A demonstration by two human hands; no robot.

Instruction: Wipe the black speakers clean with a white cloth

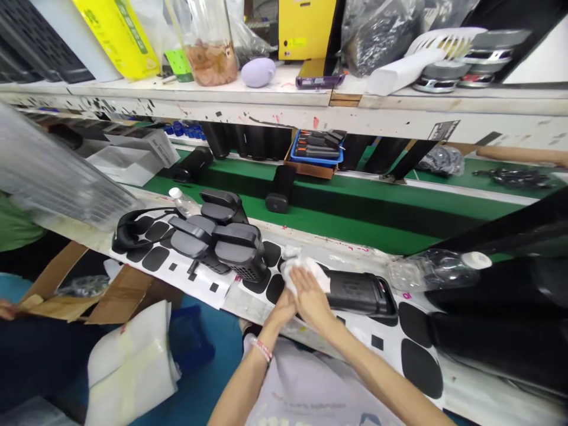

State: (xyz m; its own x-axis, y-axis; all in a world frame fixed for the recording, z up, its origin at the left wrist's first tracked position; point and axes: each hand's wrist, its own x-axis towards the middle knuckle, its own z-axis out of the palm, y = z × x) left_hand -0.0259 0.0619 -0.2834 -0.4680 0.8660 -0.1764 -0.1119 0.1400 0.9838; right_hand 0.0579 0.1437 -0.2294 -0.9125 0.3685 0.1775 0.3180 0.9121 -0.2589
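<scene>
A long black plastic housing (356, 291) lies on its side on the bench in front of me. My right hand (309, 294) presses a crumpled white cloth (320, 273) against the left end of this housing, fingers bent over the cloth. Close beside it, my left hand (284, 309) is curled at the same end of the housing, its fingertips partly covered by the cloth and the right hand. To the left stand several black housings with handles (239, 248). Flat black rounded pads (421, 367) lie on white sheets around the work.
Behind the bench runs a green conveyor belt (355, 216) carrying a black cylinder (280, 192). A clear bottle (437, 269) lies at right, near large black casings (501, 337). Overhead is a loaded white shelf (199, 109). An open carton (119, 293) sits lower left, near another person's hand (6, 310).
</scene>
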